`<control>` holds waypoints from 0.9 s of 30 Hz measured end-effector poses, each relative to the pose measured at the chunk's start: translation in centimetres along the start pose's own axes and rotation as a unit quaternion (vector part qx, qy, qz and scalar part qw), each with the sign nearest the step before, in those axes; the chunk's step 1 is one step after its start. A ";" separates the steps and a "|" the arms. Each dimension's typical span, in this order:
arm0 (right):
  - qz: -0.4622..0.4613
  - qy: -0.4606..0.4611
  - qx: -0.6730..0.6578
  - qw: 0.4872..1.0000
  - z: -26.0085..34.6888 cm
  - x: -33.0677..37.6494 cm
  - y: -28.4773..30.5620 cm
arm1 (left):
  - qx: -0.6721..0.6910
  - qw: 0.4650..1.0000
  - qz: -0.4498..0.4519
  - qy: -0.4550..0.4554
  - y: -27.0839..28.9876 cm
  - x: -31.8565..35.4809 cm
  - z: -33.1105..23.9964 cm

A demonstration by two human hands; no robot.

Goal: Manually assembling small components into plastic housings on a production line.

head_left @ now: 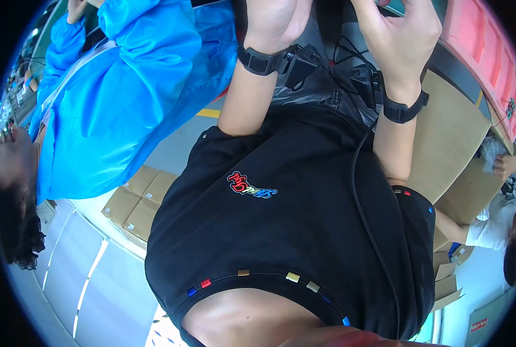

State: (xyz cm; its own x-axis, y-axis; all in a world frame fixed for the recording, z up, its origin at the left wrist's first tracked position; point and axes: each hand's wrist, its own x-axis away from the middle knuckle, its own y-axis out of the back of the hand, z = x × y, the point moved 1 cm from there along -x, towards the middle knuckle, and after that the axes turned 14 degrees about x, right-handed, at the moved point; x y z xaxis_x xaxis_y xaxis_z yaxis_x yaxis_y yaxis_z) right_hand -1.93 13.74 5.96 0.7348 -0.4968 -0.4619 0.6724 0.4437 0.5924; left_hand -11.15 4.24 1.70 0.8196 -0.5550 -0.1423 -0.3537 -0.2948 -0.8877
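Note:
My left hand (276,24) is at the upper edge, with its wrist and the base of the palm showing. Its fingers are cut off by the frame. To the right of it is my right hand (401,36), raised with the back of the hand and the thumb base in sight; its fingertips run out of the frame. Whatever either hand holds is out of view. Around each wrist sits a black strap, with a small black camera-like device (302,65) on the left one and another black device (364,82) on the right one.
A co-worker in a blue smock (113,110) is close on my left. At right are a pink plastic crate (489,55), a large tan board (450,124) and another person's hand (505,166). Cardboard boxes (138,202) stand at left. A thin black cable (359,196) runs down my black shirt.

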 end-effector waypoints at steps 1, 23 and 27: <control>-0.001 0.004 0.020 1.000 -0.1 0.0 0.0 | 0.034 0.998 -0.050 0.033 -0.2 0.1 -0.2; -0.062 0.132 0.063 0.987 -0.2 1.0 1.1 | 0.258 0.950 -0.131 0.118 1.4 1.4 0.8; -0.055 0.125 0.055 0.989 -0.4 2.8 1.3 | 0.075 0.995 0.030 0.057 2.7 3.3 0.5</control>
State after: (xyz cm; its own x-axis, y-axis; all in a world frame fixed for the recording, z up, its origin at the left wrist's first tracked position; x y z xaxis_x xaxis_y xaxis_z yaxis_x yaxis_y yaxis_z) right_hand 1.09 13.26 5.15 0.6662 -0.3322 -0.6676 0.7457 0.3071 0.5913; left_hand -9.20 2.00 -1.40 0.7390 -0.6557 -0.1547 -0.3228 -0.1431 -0.9356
